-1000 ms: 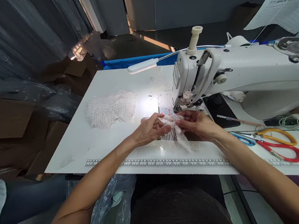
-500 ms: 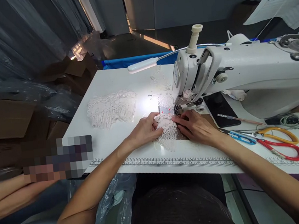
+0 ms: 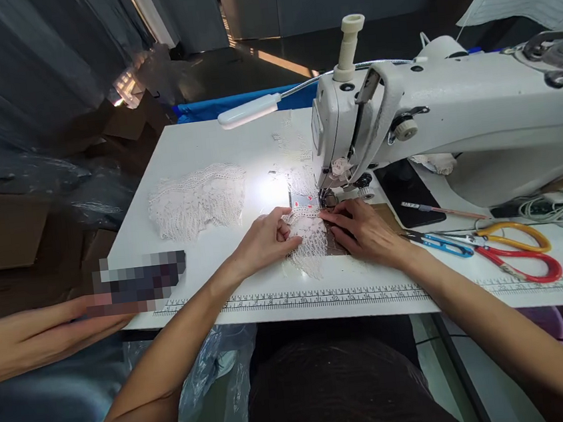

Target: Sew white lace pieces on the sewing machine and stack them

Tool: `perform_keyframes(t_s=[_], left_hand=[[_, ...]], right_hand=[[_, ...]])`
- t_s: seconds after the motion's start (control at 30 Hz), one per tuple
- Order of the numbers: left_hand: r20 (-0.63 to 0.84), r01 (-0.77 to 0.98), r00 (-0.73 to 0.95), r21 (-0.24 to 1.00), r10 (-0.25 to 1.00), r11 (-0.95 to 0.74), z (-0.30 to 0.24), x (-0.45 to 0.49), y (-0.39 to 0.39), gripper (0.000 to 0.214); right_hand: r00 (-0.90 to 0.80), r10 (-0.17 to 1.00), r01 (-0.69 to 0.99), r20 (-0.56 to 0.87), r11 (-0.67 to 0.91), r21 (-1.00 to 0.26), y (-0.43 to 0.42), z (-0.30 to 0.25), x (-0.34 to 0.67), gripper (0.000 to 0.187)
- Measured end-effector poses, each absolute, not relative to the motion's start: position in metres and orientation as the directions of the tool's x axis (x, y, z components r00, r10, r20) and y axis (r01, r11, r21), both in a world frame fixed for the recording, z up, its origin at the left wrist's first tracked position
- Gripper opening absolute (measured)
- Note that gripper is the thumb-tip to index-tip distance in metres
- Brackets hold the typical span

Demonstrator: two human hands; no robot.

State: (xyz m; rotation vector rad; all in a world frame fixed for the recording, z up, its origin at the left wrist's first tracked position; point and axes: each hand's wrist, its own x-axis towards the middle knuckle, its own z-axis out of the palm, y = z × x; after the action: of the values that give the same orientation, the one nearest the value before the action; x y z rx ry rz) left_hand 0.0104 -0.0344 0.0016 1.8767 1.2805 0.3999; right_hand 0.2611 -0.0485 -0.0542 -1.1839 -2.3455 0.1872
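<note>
Lace piece (image 3: 309, 235) sits between hands, fringe toward bench (image 3: 214, 144) front edge, just short of presser foot (image 3: 321, 200). Left hand (image 3: 263, 241): narrow grip, left side. Right hand (image 3: 364, 232), nearer the foot: fingertips at right side. Can't tell if either pinches.

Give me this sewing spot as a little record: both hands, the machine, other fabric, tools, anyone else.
Left hand: touching a white fringed lace piece
Right hand: fingertips at the lace's right edge
Machine: white metal sewing machine, needle area just beyond the hands
Other fabric: wider white fringed lace strip, lying left
Tools: orange-and-red-handled scissors, blue-handled snips, both right
Anyone else: another person's hand, partly pixelated, far left
</note>
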Motion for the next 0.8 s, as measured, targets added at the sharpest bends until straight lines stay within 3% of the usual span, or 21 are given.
perform_keyframes(t_s=[0.27, 0.4, 0.57, 0.8], left_hand=[[-0.201, 0.634, 0.414, 0.763, 0.888, -0.123, 0.0016, 0.0115, -0.0334, 0.073], [-0.213, 0.655, 0.405, 0.746, 0.889, -0.119, 0.0033, 0.0125, -0.0334, 0.073], [-0.206, 0.661, 0.411, 0.738, 0.888, -0.135, 0.0017, 0.0125, -0.0319, 0.074], [-0.194, 0.657, 0.413, 0.740, 0.890, -0.144, -0.0009, 0.0118, -0.0327, 0.072]], right_hand=[[-0.529, 0.764, 0.648, 0.369, 0.644, -0.406, -0.0479, -0.0525, 0.2678, 0.034], [-0.512, 0.770, 0.637, 0.381, 0.638, -0.433, -0.0485, -0.0516, 0.2668, 0.035], [-0.548, 0.753, 0.639, 0.363, 0.657, -0.399, -0.0513, -0.0487, 0.2680, 0.042], [-0.579, 0.744, 0.647, 0.334, 0.668, -0.367, -0.0523, -0.0504, 0.2713, 0.037]])
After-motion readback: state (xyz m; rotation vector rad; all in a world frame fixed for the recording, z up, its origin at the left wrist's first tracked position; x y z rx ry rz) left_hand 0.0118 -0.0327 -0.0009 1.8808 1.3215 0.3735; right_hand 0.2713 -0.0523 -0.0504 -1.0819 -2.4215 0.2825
